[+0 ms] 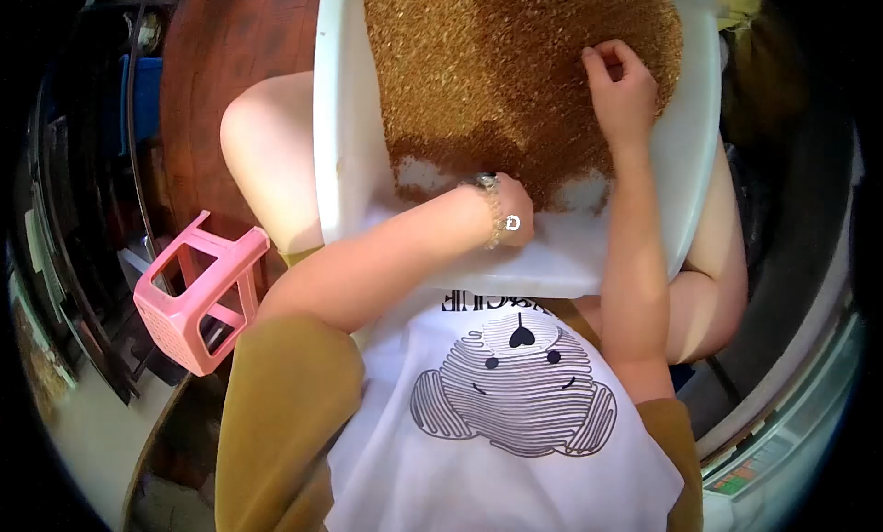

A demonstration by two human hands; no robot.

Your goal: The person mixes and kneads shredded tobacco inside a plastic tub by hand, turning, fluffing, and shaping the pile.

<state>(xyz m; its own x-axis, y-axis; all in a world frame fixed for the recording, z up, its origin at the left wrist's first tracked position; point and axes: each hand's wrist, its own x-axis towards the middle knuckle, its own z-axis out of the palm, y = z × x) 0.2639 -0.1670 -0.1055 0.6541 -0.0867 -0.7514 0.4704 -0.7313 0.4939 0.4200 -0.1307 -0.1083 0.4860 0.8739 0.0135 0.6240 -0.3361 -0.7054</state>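
Note:
Across my lap lies a large white plastic tub (671,192) that holds a broad layer of golden-brown grain-like bits (441,63), darker in the middle and toward the near side. My left hand (513,212), with a beaded bracelet at the wrist, is closed at the near edge of the layer, low over the tub floor; its fingertips are hidden. Over the right part of the layer, my right hand (627,86) has thumb and forefinger pinched together. Whatever may be between them is too small to make out.
A pink plastic stool (202,293) lies tipped over on the left, beside my knee. Behind it are dark metal racks (133,118) and a blue container (143,100). The reddish-brown floor (207,100) shows at upper left. A yellowish-green cloth (740,3) is at upper right.

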